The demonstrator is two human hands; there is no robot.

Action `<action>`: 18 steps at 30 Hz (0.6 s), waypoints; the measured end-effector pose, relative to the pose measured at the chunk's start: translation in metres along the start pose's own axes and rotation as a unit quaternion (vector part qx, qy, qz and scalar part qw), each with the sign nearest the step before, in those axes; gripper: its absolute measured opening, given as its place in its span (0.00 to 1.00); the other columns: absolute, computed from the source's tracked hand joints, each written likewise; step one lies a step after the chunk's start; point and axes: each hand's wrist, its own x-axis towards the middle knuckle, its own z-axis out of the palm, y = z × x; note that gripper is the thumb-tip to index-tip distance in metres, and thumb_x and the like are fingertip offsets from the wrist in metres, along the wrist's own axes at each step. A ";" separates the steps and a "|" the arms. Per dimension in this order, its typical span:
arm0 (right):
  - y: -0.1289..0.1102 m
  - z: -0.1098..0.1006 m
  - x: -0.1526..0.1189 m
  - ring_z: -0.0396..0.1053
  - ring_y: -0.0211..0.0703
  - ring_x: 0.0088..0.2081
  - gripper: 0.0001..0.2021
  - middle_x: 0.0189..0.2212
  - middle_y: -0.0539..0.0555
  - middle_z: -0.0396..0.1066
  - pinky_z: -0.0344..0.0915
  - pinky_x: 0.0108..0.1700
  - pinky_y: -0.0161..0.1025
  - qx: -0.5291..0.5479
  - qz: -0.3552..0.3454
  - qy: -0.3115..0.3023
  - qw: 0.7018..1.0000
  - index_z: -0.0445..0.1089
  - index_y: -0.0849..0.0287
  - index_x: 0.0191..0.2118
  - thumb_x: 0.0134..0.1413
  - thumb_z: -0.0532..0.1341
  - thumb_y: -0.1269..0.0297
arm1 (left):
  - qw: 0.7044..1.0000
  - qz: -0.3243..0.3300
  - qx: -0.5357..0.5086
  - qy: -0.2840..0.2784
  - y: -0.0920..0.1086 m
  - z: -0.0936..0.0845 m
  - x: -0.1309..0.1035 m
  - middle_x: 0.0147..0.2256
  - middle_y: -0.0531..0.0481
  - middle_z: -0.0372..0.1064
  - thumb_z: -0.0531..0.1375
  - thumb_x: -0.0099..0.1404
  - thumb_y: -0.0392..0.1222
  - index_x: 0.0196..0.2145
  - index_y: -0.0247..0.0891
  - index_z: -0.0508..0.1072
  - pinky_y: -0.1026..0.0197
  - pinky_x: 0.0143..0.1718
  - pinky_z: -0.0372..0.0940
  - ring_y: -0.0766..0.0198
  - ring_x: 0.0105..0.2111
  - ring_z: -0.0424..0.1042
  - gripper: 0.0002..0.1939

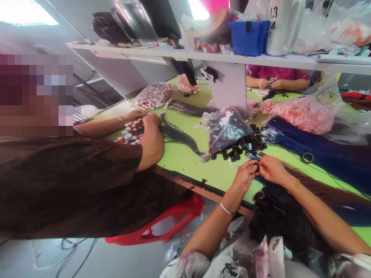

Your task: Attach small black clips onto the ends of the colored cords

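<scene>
"So, where is the work at this table (pixel 181 166)?"

"At lower right of centre, where a seated person's left hand (pixel 246 174) and right hand (pixel 274 170) meet over the near edge. A small black piece (pixel 256 167) sits between them."

"How do the fingers stand?"

"Those of the left are clamped on the piece; those of the right are drawn together on its other side. Whether a wire is also pinched there is too small to tell."

"And around them?"

"Just above the hands, loose black connectors (pixel 235 153) spill beside a clear bag (pixel 228 133) with dark contents. Brown wires (pixel 315 181) stretch from the hands toward the right edge of the frame, and a sheaf of blue wires (pixel 315 154) fans out above them, a roll of tape (pixel 307 158) resting near its lower side. More black pieces (pixel 271 210) lie heaped below the hands, at the person's lap."

"Who else is pictured?"

"At left, a co-worker in a dark sleeve (pixel 116 154) reaches over white-and-red pieces (pixel 132 131), near a bundle of grey wires (pixel 181 133). At upper right, below the shelf (pixel 199 56), another in a magenta shirt (pixel 276 72) brings both hands together."

"What stands on the shelf?"

"A blue bin (pixel 249 38) beside a white mug (pixel 280 33), at the top of the frame."
</scene>
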 end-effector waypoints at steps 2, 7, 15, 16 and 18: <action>0.001 -0.001 -0.001 0.61 0.39 0.29 0.05 0.25 0.53 0.66 0.54 0.32 0.35 0.010 0.007 -0.011 1.000 0.65 0.60 0.28 0.52 0.55 0.70 | 1.000 0.000 0.000 0.014 0.001 0.001 -0.001 0.29 0.49 0.69 0.66 0.48 0.32 0.32 0.32 0.73 0.66 0.29 0.63 0.70 0.26 0.67 0.11; -0.001 0.000 -0.001 0.61 0.37 0.26 0.05 0.24 0.51 0.67 0.52 0.29 0.33 0.030 0.058 -0.036 0.997 0.65 0.60 0.26 0.51 0.55 0.70 | 1.000 0.001 0.006 0.030 0.002 0.003 -0.002 0.27 0.50 0.69 0.66 0.46 0.32 0.31 0.32 0.74 0.67 0.28 0.62 0.70 0.25 0.67 0.11; 0.005 -0.016 0.003 0.60 0.35 0.25 0.08 0.22 0.49 0.66 0.52 0.28 0.32 0.139 0.094 -0.059 0.984 0.67 0.60 0.27 0.53 0.54 0.67 | 0.980 0.115 0.150 0.061 0.005 0.022 -0.024 0.29 0.48 0.69 0.63 0.52 0.34 0.34 0.36 0.73 0.62 0.32 0.63 0.66 0.28 0.67 0.09; 0.008 -0.022 0.006 0.59 0.35 0.25 0.10 0.22 0.49 0.66 0.53 0.28 0.32 0.174 0.112 -0.050 0.977 0.67 0.61 0.26 0.55 0.53 0.65 | 0.967 0.170 0.185 0.048 0.005 0.028 -0.034 0.32 0.48 0.70 0.62 0.54 0.34 0.36 0.37 0.73 0.61 0.35 0.63 0.64 0.31 0.68 0.10; 0.013 -0.032 0.014 0.59 0.35 0.24 0.13 0.21 0.48 0.65 0.53 0.27 0.31 0.207 0.144 -0.052 0.966 0.66 0.61 0.25 0.55 0.53 0.61 | 0.923 0.261 0.282 -0.039 0.001 0.044 -0.056 0.38 0.44 0.70 0.60 0.58 0.36 0.39 0.40 0.74 0.56 0.45 0.62 0.58 0.40 0.68 0.10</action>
